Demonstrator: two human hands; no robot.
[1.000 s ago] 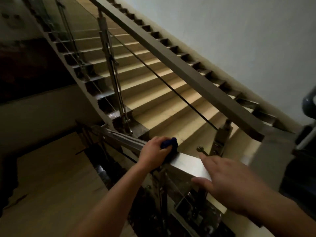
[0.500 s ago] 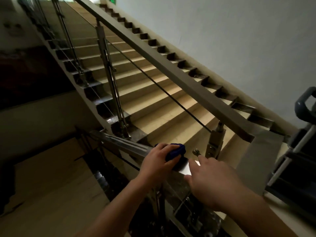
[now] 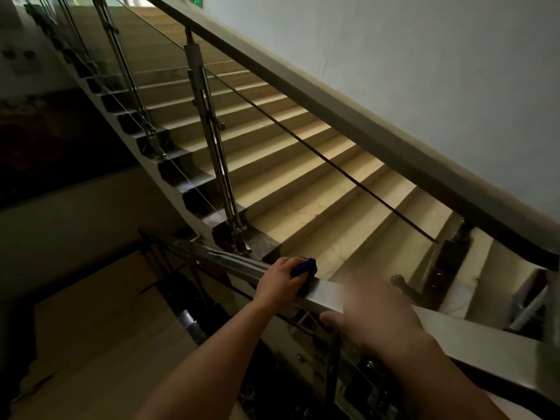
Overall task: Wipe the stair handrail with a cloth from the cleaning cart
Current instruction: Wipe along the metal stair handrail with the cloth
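The handrail (image 3: 325,294) under my left hand (image 3: 280,284) is brushed metal, flat-topped and smooth, with a dull silvery sheen where the light catches it. The cloth (image 3: 304,267) bunched in my fingers is soft dark-blue fabric, matt and slightly fuzzy. The posts (image 3: 209,128) are polished steel, shiny and round-edged, and the panels (image 3: 272,183) between them are clear glass with a thin dark edge. The steps (image 3: 303,189) look like smooth beige stone with faint veins, lightly glossy, with darker polished stone at their sides. The wall (image 3: 424,71) is plain painted plaster, matt.
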